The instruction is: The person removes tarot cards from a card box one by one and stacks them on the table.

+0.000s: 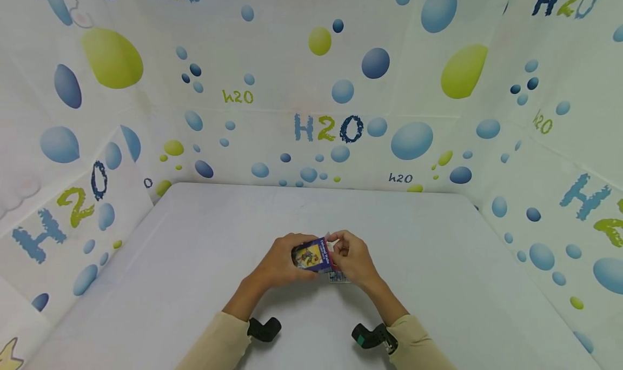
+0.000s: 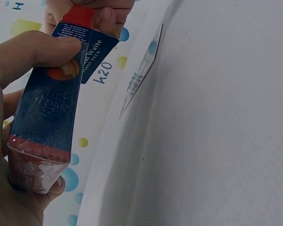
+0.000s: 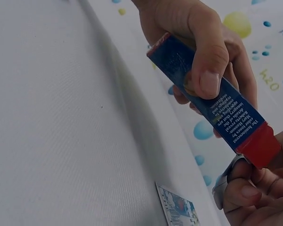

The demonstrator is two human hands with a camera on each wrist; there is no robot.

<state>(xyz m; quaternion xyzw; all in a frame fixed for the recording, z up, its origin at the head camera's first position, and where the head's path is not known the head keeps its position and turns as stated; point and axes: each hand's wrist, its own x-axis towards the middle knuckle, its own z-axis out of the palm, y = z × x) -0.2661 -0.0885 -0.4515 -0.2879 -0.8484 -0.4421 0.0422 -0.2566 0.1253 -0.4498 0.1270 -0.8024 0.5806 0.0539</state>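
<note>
Dark blue, slim and straight-edged, the cardboard tarot box (image 1: 310,256) is held above the white tabletop (image 1: 146,305). From its 9 o'clock side it is gripped by the left hand (image 1: 282,262), with the thumb pressed along one narrow face. At 3 o'clock, its glossy red end flap (image 3: 260,145) is pinched by the right hand (image 1: 354,259), whose fingers are curled; the exact contact is partly hidden. Shiny, crinkled film (image 2: 37,172) is seen at the opposite end. Toward 4 o'clock, a thin printed card (image 1: 339,277) is seen.
</note>
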